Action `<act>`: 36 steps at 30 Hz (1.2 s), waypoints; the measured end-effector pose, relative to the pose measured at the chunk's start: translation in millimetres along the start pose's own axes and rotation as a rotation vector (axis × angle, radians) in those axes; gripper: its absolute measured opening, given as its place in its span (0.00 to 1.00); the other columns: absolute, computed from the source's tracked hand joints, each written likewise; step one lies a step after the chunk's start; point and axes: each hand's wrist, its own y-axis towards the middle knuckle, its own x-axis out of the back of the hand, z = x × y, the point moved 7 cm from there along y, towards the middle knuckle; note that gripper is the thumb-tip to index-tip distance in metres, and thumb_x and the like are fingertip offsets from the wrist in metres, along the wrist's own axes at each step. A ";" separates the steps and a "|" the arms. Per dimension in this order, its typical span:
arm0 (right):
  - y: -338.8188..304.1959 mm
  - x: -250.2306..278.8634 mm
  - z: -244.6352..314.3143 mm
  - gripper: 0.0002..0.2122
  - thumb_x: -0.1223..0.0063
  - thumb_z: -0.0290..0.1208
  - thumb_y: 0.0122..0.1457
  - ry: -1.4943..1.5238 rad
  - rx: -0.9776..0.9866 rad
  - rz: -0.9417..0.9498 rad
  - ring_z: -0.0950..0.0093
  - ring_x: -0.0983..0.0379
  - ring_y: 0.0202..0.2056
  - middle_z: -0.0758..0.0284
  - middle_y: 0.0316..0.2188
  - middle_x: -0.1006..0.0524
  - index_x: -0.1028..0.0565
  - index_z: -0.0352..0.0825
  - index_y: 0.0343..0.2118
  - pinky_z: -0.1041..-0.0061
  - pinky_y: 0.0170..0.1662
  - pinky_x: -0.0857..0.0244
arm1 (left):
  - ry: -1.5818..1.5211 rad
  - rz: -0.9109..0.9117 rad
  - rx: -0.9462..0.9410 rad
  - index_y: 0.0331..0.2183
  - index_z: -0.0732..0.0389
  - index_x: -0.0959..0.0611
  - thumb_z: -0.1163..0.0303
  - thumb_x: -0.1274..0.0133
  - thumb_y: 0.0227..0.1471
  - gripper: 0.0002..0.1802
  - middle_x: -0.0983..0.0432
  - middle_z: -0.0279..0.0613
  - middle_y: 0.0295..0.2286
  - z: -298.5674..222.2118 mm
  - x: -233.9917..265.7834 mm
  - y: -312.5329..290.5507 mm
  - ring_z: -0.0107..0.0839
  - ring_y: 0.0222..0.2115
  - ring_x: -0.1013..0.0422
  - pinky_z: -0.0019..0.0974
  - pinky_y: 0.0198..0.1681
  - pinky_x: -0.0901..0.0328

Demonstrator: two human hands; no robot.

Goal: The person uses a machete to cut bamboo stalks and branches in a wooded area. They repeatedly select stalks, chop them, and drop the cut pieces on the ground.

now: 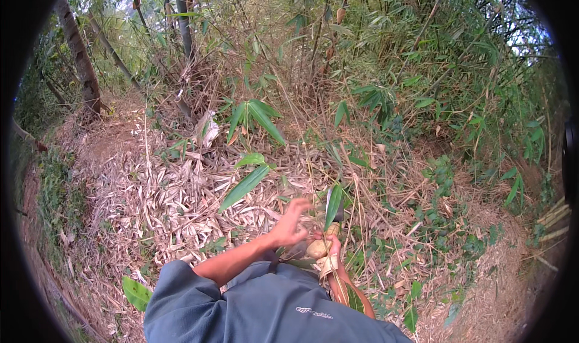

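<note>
My left hand is raised in front of my body, its fingers spread and slightly blurred, with nothing plainly in it. Close to its right, my right hand is closed around the pale handle of what looks like a knife, its dark blade pointing away from me. A long green leaf partly covers the blade. Against my right hand sits a rounded tan piece, and below it a pale, papery sheath; I cannot tell whether they are held or hanging.
Dry bamboo leaves carpet the ground ahead. Thin stems with broad green leaves rise just in front of me. A tree trunk stands at the far left, dense bamboo at the back, and cut poles at the right edge.
</note>
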 end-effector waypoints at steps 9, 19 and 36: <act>0.9 -27.1 -103.1 0.12 0.60 0.32 0.47 -0.102 -0.086 -0.026 0.64 0.33 0.37 0.67 0.28 0.34 0.36 0.36 0.35 0.58 0.47 0.36 | -0.710 -0.335 1.115 0.56 0.64 0.35 0.55 0.50 0.55 0.33 0.32 0.48 0.50 326.3 90.8 95.3 0.35 0.52 0.35 0.41 0.57 0.42; -3.1 -28.9 -138.9 0.14 0.58 0.29 0.44 -0.164 0.161 -0.260 0.75 0.37 0.33 0.69 0.30 0.39 0.38 0.33 0.37 0.54 0.52 0.38 | -1.226 -0.256 1.108 0.65 0.59 0.56 0.44 0.59 0.57 0.46 0.45 0.53 0.62 431.5 14.2 113.0 0.44 0.64 0.50 0.49 0.65 0.61; -164.9 87.4 -214.0 0.12 0.58 0.28 0.52 -0.019 -0.066 -0.189 0.57 0.30 0.44 0.66 0.30 0.34 0.34 0.39 0.41 0.52 0.53 0.37 | -1.070 -0.611 1.000 0.23 0.49 0.37 0.43 0.61 0.62 0.24 0.49 0.24 0.12 308.0 29.6 -46.2 0.21 0.09 0.54 0.28 0.12 0.57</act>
